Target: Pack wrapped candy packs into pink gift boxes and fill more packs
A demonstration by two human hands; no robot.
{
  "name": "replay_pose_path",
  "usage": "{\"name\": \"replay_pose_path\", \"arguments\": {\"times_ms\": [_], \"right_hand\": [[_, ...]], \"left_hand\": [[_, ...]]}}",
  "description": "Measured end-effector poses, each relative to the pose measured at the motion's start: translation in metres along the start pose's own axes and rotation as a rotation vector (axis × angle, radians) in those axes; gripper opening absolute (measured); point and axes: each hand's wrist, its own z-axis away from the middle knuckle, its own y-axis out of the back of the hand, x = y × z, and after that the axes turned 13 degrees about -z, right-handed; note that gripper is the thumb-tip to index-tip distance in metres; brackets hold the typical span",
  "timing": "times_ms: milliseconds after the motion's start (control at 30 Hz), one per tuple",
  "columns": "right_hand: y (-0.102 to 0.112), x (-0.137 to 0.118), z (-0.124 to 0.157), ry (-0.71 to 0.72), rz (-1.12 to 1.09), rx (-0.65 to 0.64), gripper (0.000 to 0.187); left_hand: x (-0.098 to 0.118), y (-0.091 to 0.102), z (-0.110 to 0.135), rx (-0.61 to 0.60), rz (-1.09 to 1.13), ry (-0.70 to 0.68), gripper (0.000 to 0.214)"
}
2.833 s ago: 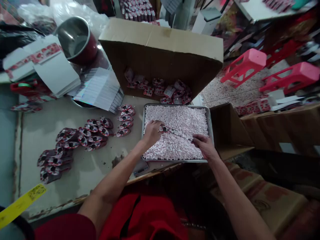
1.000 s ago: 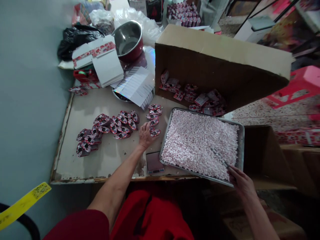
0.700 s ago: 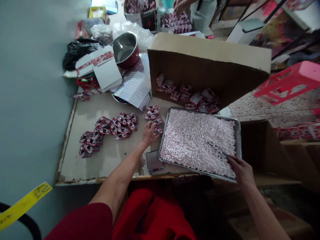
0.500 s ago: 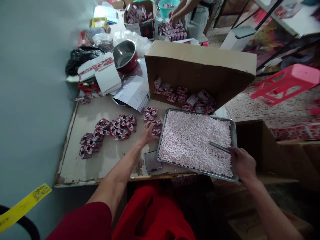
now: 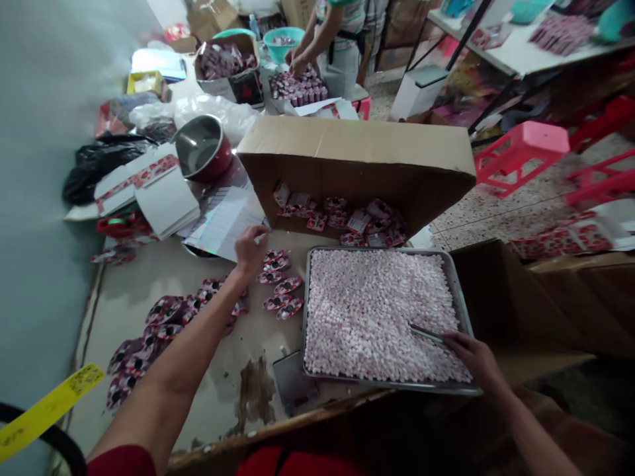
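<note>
My right hand (image 5: pixel 469 357) grips a pair of metal tweezers (image 5: pixel 426 332), whose tips rest among small pale pink candies or pellets (image 5: pixel 372 311). They fill a shallow metal tray (image 5: pixel 461 297). My left hand (image 5: pixel 252 250) is raised over the table beside the paper sheets, its fingers bent together; what they hold, if anything, I cannot make out. Just below and right of it stand several small red-and-white patterned packets (image 5: pixel 282 285) with open tops. More such packets (image 5: pixel 169 317) stand to the left, partly behind my left forearm.
A tilted cardboard box (image 5: pixel 357 142) behind the tray holds several patterned packs (image 5: pixel 352 221). A small flat scale (image 5: pixel 295 380) sits by the tray's left corner. Printed sheets (image 5: pixel 223 221) and a red pot (image 5: pixel 206 149) lie farther back. A co-worker's hands (image 5: pixel 297 63) handle packets at the far end.
My left hand has left the packets near the tray and moved up and leftward toward the sheets. The view has shifted. My right hand still holds the tweezers in the tray.
</note>
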Motion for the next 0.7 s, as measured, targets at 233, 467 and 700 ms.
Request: {"name": "replay_pose_path", "arguments": {"times_ms": [233,467,700], "right_hand": [[-0.111,-0.020,-0.010,-0.158,-0.252,-0.067,0.045],[-0.104,-0.033,-0.002,-0.236,-0.485,-0.084,0.052],[-0.075,-0.103,0.006,-0.224,-0.633,-0.142,0.047]], "left_hand": [[0.117,-0.127,-0.067,-0.377,-0.280,-0.611,0.073],[0.111,-0.138,-0.076,-0.484,-0.310,-0.539,0.046],[0.137,-0.074,0.002,-0.494,0.390,-0.493,0.041]]}}
